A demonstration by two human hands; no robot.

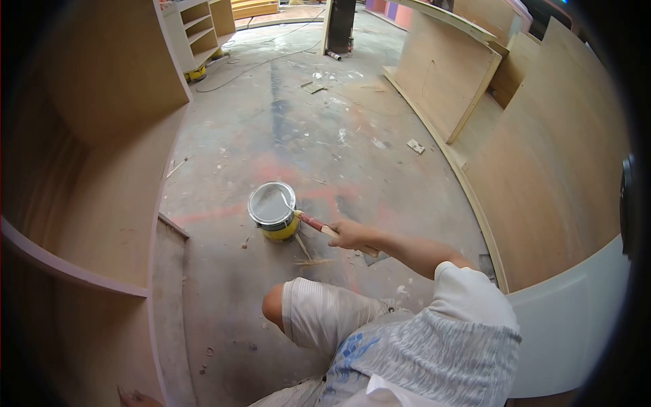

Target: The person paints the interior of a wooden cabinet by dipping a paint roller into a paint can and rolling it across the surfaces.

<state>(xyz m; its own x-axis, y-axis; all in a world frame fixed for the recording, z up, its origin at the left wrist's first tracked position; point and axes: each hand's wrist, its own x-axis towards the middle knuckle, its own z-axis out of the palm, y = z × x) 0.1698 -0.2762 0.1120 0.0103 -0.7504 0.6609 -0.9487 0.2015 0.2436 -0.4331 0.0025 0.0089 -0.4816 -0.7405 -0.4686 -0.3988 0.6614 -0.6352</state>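
My right hand (347, 235) is closed around a tool with a red and pale wooden handle (314, 222). The tool's far end is at the right rim of a round can (277, 228), which stands upright on the floor. Grey lid or contents show at the can's top, which has a whitish rim; its side is dark and yellow. A thin pale curved piece lies over the rim by the tool's tip. At the bottom left edge, part of my left hand (139, 399) shows beside the wooden cabinet, its visible fingers apart and nothing seen in them.
A wooden cabinet (108, 197) fills the left side. On the right are wooden panels (549, 169) and a long low frame edge (461, 183). Sticks (304, 247), a small plate (416, 146), a cable (254, 66) and a shelf unit (196, 34) lie or stand around.
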